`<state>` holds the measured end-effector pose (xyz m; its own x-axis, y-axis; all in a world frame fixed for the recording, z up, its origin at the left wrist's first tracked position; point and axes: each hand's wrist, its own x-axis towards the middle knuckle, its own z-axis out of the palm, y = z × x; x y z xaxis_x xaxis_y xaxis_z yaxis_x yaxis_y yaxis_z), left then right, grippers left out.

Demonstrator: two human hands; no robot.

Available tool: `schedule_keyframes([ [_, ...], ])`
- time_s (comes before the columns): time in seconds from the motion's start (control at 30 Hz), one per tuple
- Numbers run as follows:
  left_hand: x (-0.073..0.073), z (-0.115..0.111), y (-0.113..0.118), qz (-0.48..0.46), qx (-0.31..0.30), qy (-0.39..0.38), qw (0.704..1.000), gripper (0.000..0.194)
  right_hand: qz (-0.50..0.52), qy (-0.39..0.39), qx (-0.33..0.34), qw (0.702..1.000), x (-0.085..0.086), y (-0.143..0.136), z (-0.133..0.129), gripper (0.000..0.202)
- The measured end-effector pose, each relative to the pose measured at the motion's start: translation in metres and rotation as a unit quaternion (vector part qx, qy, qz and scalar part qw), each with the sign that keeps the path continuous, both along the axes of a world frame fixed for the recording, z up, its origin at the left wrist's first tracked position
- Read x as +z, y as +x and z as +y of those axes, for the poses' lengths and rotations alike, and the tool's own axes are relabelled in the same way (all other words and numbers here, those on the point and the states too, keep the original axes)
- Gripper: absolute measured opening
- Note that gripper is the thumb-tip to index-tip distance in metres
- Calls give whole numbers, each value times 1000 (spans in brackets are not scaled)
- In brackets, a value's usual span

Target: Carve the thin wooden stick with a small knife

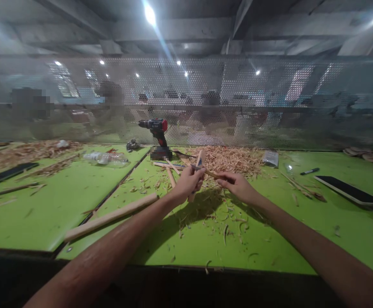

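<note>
My left hand (189, 180) is closed around a thin wooden stick (211, 173) above the green table, near its middle. The fingers of my right hand (233, 184) pinch the other end of that stick. Just behind and below my left hand lie pale wood strips (200, 158), partly covered by the fingers. A large heap of wood shavings (234, 160) spreads behind both hands. Small curled shavings lie on the table beneath them.
A cordless drill (159, 137) stands upright behind my left hand. One wooden rod (112, 216) lies beside my left forearm. A plastic bottle (105, 158), a dark slab (350, 189), a marker (310, 171) and a small packet (270, 158) rest around. A perforated screen (186, 107) closes the back.
</note>
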<state>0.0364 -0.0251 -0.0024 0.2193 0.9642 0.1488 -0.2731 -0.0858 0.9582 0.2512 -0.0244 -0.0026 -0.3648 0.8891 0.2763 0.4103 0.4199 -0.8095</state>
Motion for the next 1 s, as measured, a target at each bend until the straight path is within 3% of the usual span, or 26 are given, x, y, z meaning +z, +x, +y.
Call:
schedule_keyframes([
  [0.27, -3, -2, -3, 63, 11, 60, 996, 30, -14, 80, -47, 996, 2, -1, -5, 34],
  [0.7, -4, -4, 0, 24, -4, 68, 997, 34, -72, 252, -48, 964, -11, 0, 4, 51],
  [1.0, 2, -9, 2, 12, 8, 54, 998, 33, -75, 278, -35, 957, -7, -1, -1, 48],
])
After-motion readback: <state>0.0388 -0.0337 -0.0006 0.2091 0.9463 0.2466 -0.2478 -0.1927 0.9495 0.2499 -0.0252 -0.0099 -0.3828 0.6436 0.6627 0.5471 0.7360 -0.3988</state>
